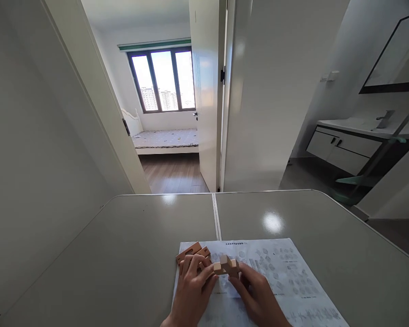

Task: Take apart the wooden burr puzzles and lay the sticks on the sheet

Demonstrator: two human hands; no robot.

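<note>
A: What's in front of you, biggest first?

B: The room. White walls either side, an open doorway (163,136) straight ahead w/ a window (163,81) at the far end and a low bed (167,138) under it. Door (206,91) stands open, edge-on to me. On my right a bathroom corner: vanity cabinet (341,147) w/ a tap (383,119) and a dark-framed mirror (395,54) above.

A: And closer in?

B: Grey folding table (122,254), seam down the middle, glossy, light glare on the right half. On it a printed sheet (293,272) full of small diagrams, lying flat at the near edge, mostly on the right half and crossing the seam.

A: Your hands?

B: Both over the sheet, near edge of the table. Left hand (191,293) has fingers curled forward, thumb and fingertips pinching the left end of a small wooden puzzle piece (226,264). Right hand (255,295) grips the same piece from the right and below, fingers closed round it. So the piece sits between both hands, lifted just above the paper, approx. at the seam line.

A: Anything else nearby?

B: Yes, a few more wooden pieces (192,252), darker tan, flat on the sheet's top-left corner, just beyond my left fingers. Can't tell if my fingers touch them. The held piece is pale, blocky, notched; exact shape too small to make out.
</note>
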